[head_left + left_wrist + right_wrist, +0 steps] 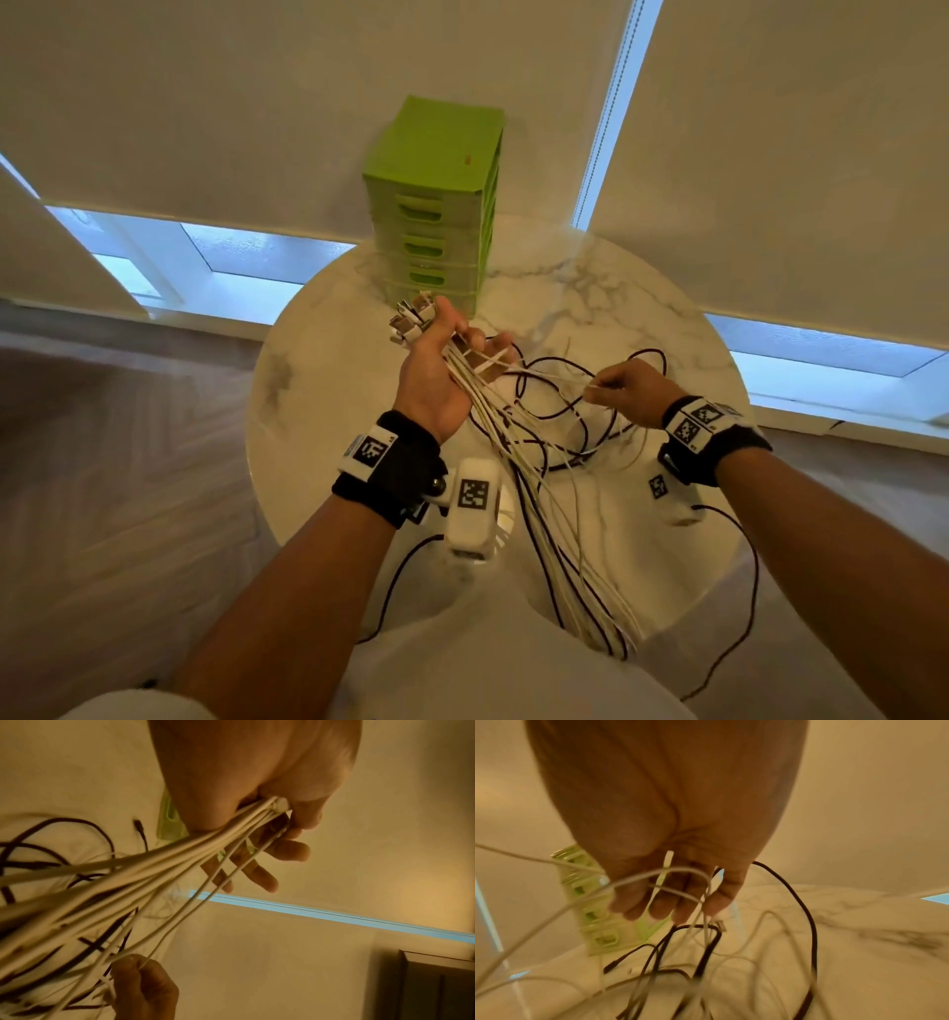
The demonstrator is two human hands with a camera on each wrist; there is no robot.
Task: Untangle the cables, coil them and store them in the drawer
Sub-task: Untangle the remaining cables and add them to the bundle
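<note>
White cables (565,565) are trailing over the near table edge at 6 o'clock. The left hand (436,370) is gripping their bundled plug ends; the right hand (629,390) is pinching one thin strand. Black cables (560,411) are looping on the round marble table (318,411). At 12 o'clock, a green plastic drawer unit (436,205) is standing upright.

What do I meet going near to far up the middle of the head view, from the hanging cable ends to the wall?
Hanging ends of the white cables → left hand gripping the bundle → white plugs sticking out past its fingers → green drawer unit on the marble table → window blind.
</note>
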